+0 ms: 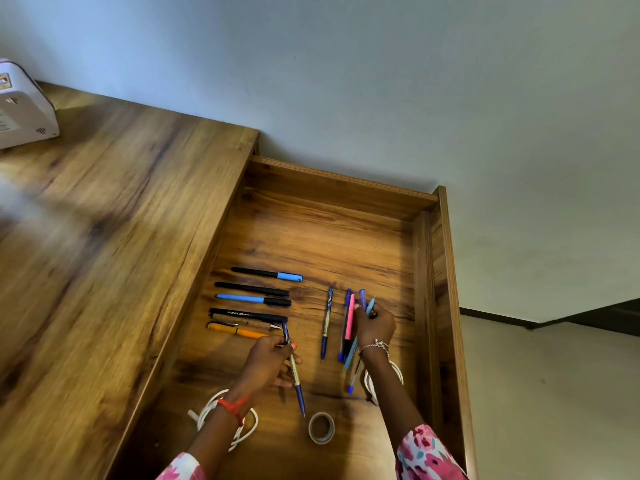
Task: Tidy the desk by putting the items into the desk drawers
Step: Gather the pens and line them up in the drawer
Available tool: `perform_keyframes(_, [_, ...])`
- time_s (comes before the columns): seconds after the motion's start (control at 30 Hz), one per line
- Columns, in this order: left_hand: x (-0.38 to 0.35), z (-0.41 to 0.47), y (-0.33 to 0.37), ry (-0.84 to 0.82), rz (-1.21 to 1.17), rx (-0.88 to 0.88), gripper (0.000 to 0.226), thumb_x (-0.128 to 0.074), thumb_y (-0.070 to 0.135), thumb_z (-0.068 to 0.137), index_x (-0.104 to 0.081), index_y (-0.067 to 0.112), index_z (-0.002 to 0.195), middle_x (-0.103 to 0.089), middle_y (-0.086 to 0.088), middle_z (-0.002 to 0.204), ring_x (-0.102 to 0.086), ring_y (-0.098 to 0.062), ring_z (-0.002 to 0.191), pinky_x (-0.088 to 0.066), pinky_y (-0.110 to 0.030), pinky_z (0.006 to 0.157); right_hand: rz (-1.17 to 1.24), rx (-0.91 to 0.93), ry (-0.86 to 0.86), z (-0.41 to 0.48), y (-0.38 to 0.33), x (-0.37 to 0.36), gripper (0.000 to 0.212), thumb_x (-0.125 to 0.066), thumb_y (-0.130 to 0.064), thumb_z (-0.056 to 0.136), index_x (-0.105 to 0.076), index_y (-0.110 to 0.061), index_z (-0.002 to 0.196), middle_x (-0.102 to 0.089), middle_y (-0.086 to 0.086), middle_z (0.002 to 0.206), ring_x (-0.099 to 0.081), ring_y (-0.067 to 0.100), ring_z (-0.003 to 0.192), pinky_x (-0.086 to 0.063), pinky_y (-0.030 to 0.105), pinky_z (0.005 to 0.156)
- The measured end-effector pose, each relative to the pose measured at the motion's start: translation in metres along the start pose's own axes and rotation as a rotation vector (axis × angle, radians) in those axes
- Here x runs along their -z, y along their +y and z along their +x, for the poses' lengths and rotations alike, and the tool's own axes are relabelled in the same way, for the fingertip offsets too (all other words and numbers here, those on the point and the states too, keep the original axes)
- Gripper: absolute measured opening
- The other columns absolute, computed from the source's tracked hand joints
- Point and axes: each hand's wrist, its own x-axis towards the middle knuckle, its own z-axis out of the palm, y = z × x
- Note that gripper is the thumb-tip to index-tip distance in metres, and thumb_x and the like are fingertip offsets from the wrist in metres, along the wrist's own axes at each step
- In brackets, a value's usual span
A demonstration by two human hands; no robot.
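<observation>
Beside the wooden desktop (pixel 121 220), a drawer (pixel 346 188) stands open under a pale grey wall (pixel 381 81). A white box (pixel 20 105) sits on the desktop, well apart from the drawer. Inside the drawer, the left hand (pixel 266 362) grips a blue pen (pixel 297 386) just beside a row of pens (pixel 252 299). Toward the drawer's right side, the right hand (pixel 375 327) clasps a bunch of pens (pixel 349 323). A tape roll (pixel 321 427) lies at the drawer's near end.
</observation>
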Motion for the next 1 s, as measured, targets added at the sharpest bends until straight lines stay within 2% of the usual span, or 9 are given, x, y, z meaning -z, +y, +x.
perform_keyframes(0.07, [0.001,0.000,0.000,0.002,-0.002,0.002,0.009,-0.048,0.015,0.096,-0.055,0.013,0.092,-0.065,-0.008,0.084,-0.063,-0.018,0.063,-0.053,-0.025,0.045,0.020,-0.035,0.033,0.006,-0.001,0.004,0.015,-0.066,-0.010,0.082,-0.068,0.005,0.085,-0.062,0.015,0.073,-0.053,0.020,0.068,-0.037,0.024,0.055])
perform_keyframes(0.17, [0.001,0.001,-0.001,0.002,-0.006,0.002,0.009,-0.048,0.015,0.096,-0.056,0.015,0.092,-0.066,-0.009,0.085,-0.063,-0.019,0.063,-0.053,-0.024,0.046,0.002,-0.093,0.040,0.013,-0.002,0.007,0.019,-0.066,-0.010,0.082,-0.066,0.006,0.091,-0.067,0.024,0.087,-0.062,0.032,0.078,-0.050,0.036,0.069])
perform_keyframes(0.23, [0.000,0.000,-0.002,0.000,-0.005,0.002,0.008,-0.048,0.015,0.096,-0.055,0.016,0.093,-0.066,-0.009,0.085,-0.062,-0.018,0.063,-0.053,-0.024,0.046,-0.016,-0.108,0.032,0.014,-0.001,0.007,0.021,-0.065,-0.006,0.082,-0.066,0.007,0.098,-0.068,0.024,0.095,-0.064,0.036,0.087,-0.052,0.042,0.078])
perform_keyframes(0.33, [0.000,0.000,-0.002,0.000,-0.011,0.003,0.007,-0.048,0.015,0.096,-0.055,0.015,0.095,-0.065,-0.008,0.084,-0.061,-0.017,0.062,-0.054,-0.024,0.046,-0.039,-0.072,0.034,0.009,0.000,0.006,0.024,-0.064,-0.001,0.080,-0.067,0.005,0.104,-0.070,0.022,0.099,-0.065,0.033,0.091,-0.050,0.036,0.079])
perform_keyframes(0.47, [0.000,0.002,-0.003,0.016,-0.001,0.009,0.007,-0.049,0.015,0.095,-0.055,0.013,0.095,-0.065,-0.007,0.081,-0.060,-0.013,0.053,-0.054,-0.026,0.046,-0.064,-0.022,0.032,0.000,0.000,0.005,0.024,-0.065,-0.001,0.078,-0.069,0.002,0.101,-0.071,0.021,0.093,-0.066,0.032,0.088,-0.050,0.033,0.073])
perform_keyframes(0.7, [0.001,0.002,-0.004,0.022,-0.006,0.007,0.007,-0.050,0.015,0.095,-0.057,0.012,0.095,-0.066,-0.007,0.080,-0.061,-0.013,0.053,-0.053,-0.025,0.043,-0.155,0.033,-0.008,-0.005,0.002,0.004,0.039,-0.065,0.000,0.079,-0.060,0.001,0.117,-0.063,0.020,0.114,-0.061,0.032,0.103,-0.048,0.034,0.090])
perform_keyframes(0.87, [0.001,-0.001,-0.007,0.020,-0.015,-0.007,0.008,-0.050,0.015,0.095,-0.057,0.014,0.095,-0.066,-0.007,0.082,-0.061,-0.014,0.057,-0.052,-0.025,0.045,-0.153,0.017,0.030,-0.009,0.002,0.009,0.035,-0.064,0.001,0.079,-0.061,0.002,0.114,-0.066,0.021,0.108,-0.063,0.032,0.098,-0.051,0.036,0.081])
perform_keyframes(0.93, [0.001,-0.002,-0.008,0.018,-0.017,-0.001,0.008,-0.050,0.016,0.095,-0.057,0.014,0.094,-0.066,-0.007,0.082,-0.061,-0.015,0.057,-0.052,-0.026,0.046,-0.134,-0.068,0.037,-0.011,0.004,0.012,0.034,-0.066,0.000,0.078,-0.060,0.002,0.112,-0.068,0.022,0.101,-0.065,0.030,0.089,-0.049,0.029,0.069])
perform_keyframes(1.0, [0.001,-0.003,-0.008,0.014,-0.023,-0.001,0.008,-0.050,0.016,0.095,-0.057,0.014,0.093,-0.066,-0.008,0.083,-0.061,-0.015,0.058,-0.053,-0.026,0.047,-0.127,-0.111,0.045,-0.013,0.007,0.014,0.024,-0.066,-0.001,0.078,-0.063,0.004,0.101,-0.069,0.022,0.092,-0.063,0.027,0.077,-0.044,0.025,0.064])
